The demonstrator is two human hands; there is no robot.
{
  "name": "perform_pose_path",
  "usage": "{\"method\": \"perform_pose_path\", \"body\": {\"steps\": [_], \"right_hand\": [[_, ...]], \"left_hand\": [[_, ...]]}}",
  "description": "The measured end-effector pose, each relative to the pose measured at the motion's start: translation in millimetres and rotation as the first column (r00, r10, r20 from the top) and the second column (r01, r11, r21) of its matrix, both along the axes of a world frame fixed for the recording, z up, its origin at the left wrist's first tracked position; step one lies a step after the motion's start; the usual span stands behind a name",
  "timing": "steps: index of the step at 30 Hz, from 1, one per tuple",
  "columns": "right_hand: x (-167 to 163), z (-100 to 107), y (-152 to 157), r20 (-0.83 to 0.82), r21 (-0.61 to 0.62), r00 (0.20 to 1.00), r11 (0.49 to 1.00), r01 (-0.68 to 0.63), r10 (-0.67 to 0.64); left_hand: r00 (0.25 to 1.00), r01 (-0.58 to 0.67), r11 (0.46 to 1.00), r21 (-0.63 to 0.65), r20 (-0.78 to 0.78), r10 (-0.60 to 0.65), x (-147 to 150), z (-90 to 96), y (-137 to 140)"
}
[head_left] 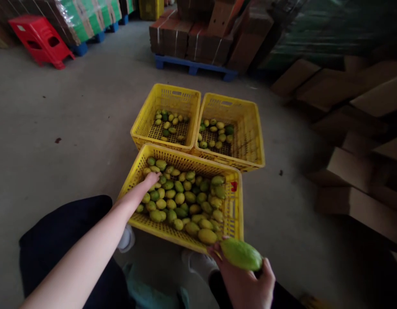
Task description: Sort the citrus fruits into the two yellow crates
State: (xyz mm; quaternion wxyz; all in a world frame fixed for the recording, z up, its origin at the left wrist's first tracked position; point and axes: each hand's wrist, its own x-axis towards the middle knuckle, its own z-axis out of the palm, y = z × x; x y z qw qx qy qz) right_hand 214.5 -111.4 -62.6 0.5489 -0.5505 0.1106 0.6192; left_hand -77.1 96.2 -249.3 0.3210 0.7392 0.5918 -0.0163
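Observation:
A yellow plastic crate (185, 155) stands in front of me, with many green and yellow lemons (179, 198) in it. My left hand (152, 178) reaches over its left side and touches the lemons near the back left corner. The fingers there are mostly hidden behind the hand and are small in view, so their grip is unclear. Close to the camera, past the crate's near right corner, my right hand (241, 279) grips a large-looking green lemon (240, 254) between thumb and fingers.
Behind the near crate, a left yellow crate (140, 124) and a right yellow crate (250, 124) each hold several lemons. A red stool (40, 40) stands back left. Flattened boxes on a blue pallet (195, 66) are behind; open cardboard boxes (356, 206) line the right.

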Motion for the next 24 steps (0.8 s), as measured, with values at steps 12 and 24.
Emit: {"method": "perform_pose_path", "body": {"steps": [12, 24], "right_hand": [[-30, 38, 26, -0.137, 0.342, 0.899, 0.872, -0.35, 0.415], [-60, 122, 96, 0.167, 0.652, 0.88, 0.62, -0.437, 0.444]], "left_hand": [[0.978, -0.187, 0.97, 0.153, 0.123, 0.169, -10, 110.1, 16], [-0.086, 0.02, 0.718, -0.696, 0.714, 0.695, 48, 288.3, -67]]}}
